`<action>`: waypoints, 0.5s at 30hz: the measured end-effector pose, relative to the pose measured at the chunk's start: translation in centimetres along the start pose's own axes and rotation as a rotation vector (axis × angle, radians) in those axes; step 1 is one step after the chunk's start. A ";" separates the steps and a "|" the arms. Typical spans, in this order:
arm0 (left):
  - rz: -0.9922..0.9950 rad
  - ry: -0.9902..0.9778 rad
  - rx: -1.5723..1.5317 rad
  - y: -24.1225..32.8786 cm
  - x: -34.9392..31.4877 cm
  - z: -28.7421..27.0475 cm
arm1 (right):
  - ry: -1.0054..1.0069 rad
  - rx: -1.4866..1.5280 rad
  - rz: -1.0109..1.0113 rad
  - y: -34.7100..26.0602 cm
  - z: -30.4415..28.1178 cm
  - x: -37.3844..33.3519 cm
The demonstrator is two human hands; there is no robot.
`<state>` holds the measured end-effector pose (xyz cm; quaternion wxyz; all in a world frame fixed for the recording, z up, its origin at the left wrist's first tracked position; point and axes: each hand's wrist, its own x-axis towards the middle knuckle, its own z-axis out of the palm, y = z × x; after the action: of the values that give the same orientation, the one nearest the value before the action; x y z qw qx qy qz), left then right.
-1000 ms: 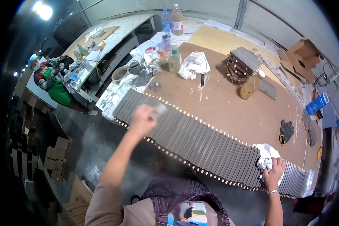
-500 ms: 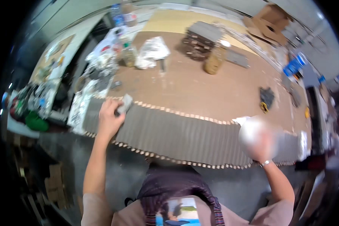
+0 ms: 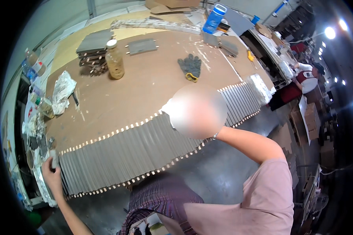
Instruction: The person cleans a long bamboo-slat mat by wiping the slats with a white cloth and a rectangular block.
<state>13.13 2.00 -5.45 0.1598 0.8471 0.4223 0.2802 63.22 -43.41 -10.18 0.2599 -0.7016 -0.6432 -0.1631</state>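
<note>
Grey slats (image 3: 121, 160) run, in the head view, from lower left to right of centre along the worktop's (image 3: 141, 92) near edge. The left hand (image 3: 52, 175), lower left, has its grip closed around a grey pad (image 3: 55, 157). The right hand (image 3: 206, 118), centre, is blurred beside white cloth (image 3: 174, 112); I cannot tell its grip.

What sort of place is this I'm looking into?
Most likely a workshop or factory floor: a long row of grey slats lines a bench, with a work glove on it and a co-worker beyond.
</note>
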 end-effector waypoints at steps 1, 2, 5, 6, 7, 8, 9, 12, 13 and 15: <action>0.018 -0.044 -0.044 2.9 0.1 0.1 | 0.009 0.007 -0.015 0.2 0.3 -0.2; 0.036 -0.089 -0.087 6.0 -0.7 0.2 | 0.024 0.011 -0.030 0.5 0.6 -0.4; 0.227 -0.347 -0.173 9.8 -1.9 1.7 | 0.061 0.020 -0.077 0.7 0.9 -0.6; 0.187 -0.410 -0.157 8.9 -1.8 2.3 | 0.075 0.028 -0.094 0.7 1.0 -0.5; 0.109 -0.269 -0.118 6.1 -1.1 2.4 | 0.090 0.033 -0.111 0.8 1.0 -0.4; 0.031 -0.128 -0.082 2.6 -0.5 2.5 | 0.106 0.036 -0.130 1.0 1.0 -0.3; -0.007 -0.109 -0.043 0.8 0.0 1.8 | 0.118 0.025 -0.139 1.2 0.7 -0.3; 0.021 -0.112 -0.145 6.4 -2.1 2.1 | 0.222 0.142 -0.205 1.8 2.4 -0.9; 0.161 -0.261 -0.183 10.0 -3.4 1.8 | 0.206 0.134 -0.194 1.9 3.1 -0.7; 0.274 -0.397 -0.167 11.5 -3.7 3.1 | 0.182 0.101 -0.162 1.9 3.5 -0.8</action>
<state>20.38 -7.89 -3.33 0.2698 0.9186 0.2393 0.1614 64.61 -42.15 -13.78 0.3382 -0.6155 -0.6789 -0.2139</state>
